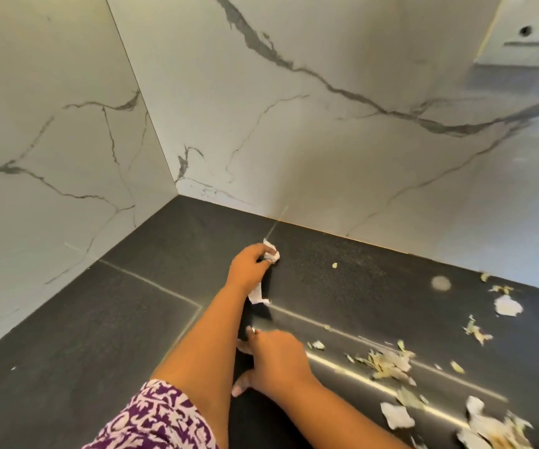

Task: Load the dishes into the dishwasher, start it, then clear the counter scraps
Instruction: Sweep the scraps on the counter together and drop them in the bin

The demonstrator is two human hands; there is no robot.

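Sweeping near the counter's front, the right hand [274, 358] is lying with fingers straight and together on the dark counter [67, 335], scraps [388, 361] scattered just beside it. Farther back, the left hand [248, 265] is pinching a crumpled paper scrap [270, 252]. Loose flakes could be getting pushed off the edge. Marble-veined walls [294, 140] are meeting behind.

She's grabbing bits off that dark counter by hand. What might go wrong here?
The left hand already grips crumpled white scraps, one piece hanging below it; reaching for more might let some drop. The peelings spread far right along the counter, so small pale flecks could be missed. The right hand lies close by and might scatter them.
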